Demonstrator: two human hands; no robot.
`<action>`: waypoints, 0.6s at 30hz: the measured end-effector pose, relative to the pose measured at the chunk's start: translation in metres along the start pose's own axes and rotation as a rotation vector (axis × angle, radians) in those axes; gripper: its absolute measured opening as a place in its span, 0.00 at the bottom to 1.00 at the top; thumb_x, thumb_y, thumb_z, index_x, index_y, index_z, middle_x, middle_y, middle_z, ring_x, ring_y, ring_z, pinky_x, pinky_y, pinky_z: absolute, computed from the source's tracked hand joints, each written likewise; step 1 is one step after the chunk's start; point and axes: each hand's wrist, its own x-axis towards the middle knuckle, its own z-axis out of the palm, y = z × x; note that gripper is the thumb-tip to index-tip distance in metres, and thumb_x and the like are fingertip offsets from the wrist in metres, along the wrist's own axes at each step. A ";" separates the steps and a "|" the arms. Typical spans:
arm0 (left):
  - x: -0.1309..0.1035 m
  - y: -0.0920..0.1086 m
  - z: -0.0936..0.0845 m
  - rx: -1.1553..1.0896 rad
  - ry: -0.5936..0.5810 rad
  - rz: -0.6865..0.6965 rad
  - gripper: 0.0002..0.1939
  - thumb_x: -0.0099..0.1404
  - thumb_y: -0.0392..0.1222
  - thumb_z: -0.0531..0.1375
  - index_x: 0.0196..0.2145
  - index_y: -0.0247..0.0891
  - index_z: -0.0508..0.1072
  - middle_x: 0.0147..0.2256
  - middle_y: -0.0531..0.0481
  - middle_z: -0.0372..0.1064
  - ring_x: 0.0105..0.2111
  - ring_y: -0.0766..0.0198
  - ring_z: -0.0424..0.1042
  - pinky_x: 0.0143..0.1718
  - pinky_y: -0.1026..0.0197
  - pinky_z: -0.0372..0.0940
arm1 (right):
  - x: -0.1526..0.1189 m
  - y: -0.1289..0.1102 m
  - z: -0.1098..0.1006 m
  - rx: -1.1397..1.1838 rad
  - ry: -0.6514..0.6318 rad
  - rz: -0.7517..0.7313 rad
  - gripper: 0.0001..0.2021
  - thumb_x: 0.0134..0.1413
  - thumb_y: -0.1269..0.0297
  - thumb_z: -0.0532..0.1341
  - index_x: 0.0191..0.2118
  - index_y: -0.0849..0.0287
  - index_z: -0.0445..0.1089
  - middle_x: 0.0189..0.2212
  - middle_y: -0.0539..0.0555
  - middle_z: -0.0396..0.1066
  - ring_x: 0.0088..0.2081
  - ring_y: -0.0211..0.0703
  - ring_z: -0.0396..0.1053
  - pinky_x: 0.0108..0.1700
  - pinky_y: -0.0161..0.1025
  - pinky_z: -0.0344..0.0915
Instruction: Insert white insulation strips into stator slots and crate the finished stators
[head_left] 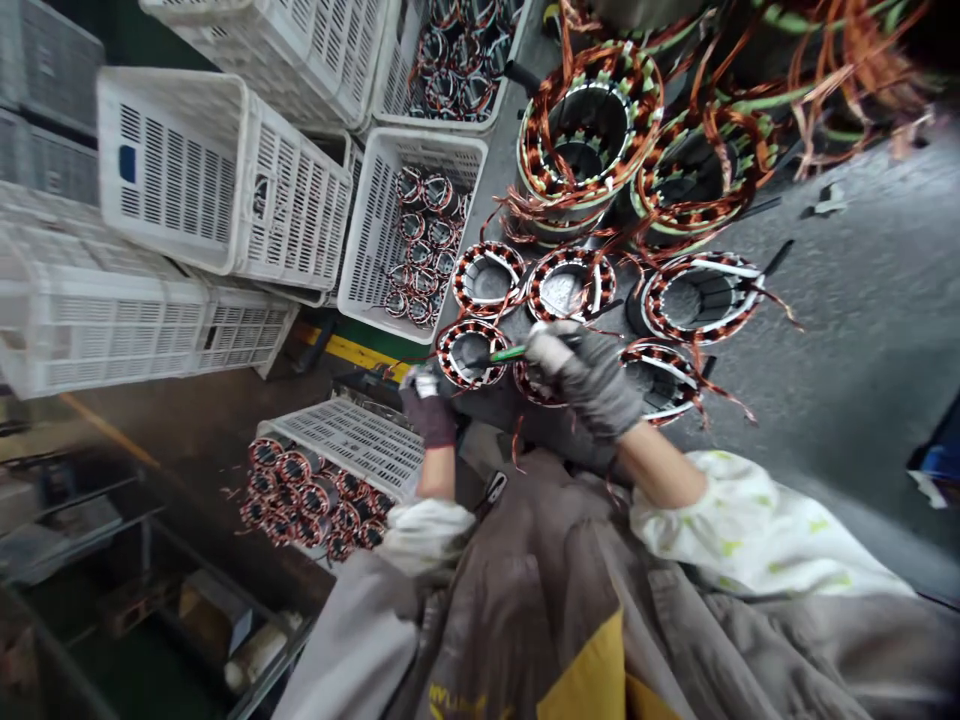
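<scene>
My right hand, in a grey glove, is closed around a green-handled tool. The tool's dark tip points left, over a copper-wound ring at the near left of the ring group. My left hand, in a dark glove with pale fingertips, is closed just left of that ring; what it holds, if anything, is too small to make out. Partly beneath my right hand sits another wound ring. Two more rings, a left one and a right one, lie just beyond.
Larger wound rings with loose copper wires stand at the back of the grey table. White crates of small wound rings are at the left. A tilted crate with several wound rings stands lower left.
</scene>
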 end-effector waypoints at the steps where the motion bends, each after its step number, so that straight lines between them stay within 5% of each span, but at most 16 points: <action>1: -0.010 -0.004 -0.014 -0.081 0.111 -0.059 0.27 0.81 0.46 0.42 0.64 0.32 0.70 0.50 0.38 0.78 0.47 0.59 0.77 0.51 0.51 0.74 | -0.007 -0.009 -0.015 0.036 0.022 0.007 0.16 0.54 0.47 0.67 0.35 0.55 0.73 0.26 0.49 0.73 0.24 0.39 0.67 0.27 0.37 0.66; 3: -0.036 -0.005 -0.047 -0.271 0.257 -0.093 0.27 0.80 0.48 0.44 0.62 0.34 0.73 0.43 0.42 0.80 0.41 0.60 0.78 0.45 0.56 0.74 | -0.022 -0.023 -0.040 0.055 0.016 0.030 0.17 0.54 0.46 0.68 0.31 0.54 0.69 0.21 0.46 0.68 0.19 0.35 0.60 0.20 0.35 0.57; 4: -0.051 0.000 -0.063 -0.327 0.240 -0.032 0.25 0.79 0.51 0.48 0.60 0.36 0.75 0.40 0.44 0.80 0.39 0.60 0.78 0.42 0.58 0.74 | -0.030 -0.029 -0.049 0.046 -0.007 0.033 0.18 0.55 0.46 0.68 0.29 0.54 0.68 0.20 0.46 0.66 0.17 0.34 0.58 0.19 0.34 0.54; 8: -0.101 0.048 -0.108 -0.114 -0.099 0.447 0.25 0.71 0.60 0.62 0.58 0.43 0.79 0.37 0.47 0.81 0.37 0.57 0.78 0.42 0.57 0.71 | -0.064 -0.043 -0.066 0.009 -0.111 -0.043 0.18 0.56 0.47 0.68 0.27 0.55 0.69 0.18 0.46 0.64 0.18 0.34 0.57 0.19 0.34 0.54; 12: -0.123 0.098 -0.121 0.092 -0.151 0.695 0.26 0.75 0.60 0.58 0.62 0.46 0.77 0.41 0.45 0.81 0.42 0.54 0.78 0.45 0.54 0.70 | -0.091 -0.056 -0.080 -0.042 -0.135 -0.126 0.15 0.52 0.50 0.69 0.26 0.55 0.71 0.18 0.47 0.64 0.20 0.36 0.59 0.21 0.35 0.56; 18: -0.143 0.132 -0.119 0.301 -0.208 0.880 0.29 0.76 0.58 0.56 0.68 0.46 0.70 0.40 0.43 0.79 0.42 0.50 0.77 0.44 0.51 0.70 | -0.121 -0.057 -0.121 -0.016 -0.053 -0.137 0.15 0.47 0.49 0.71 0.29 0.55 0.73 0.19 0.45 0.66 0.18 0.35 0.57 0.20 0.35 0.55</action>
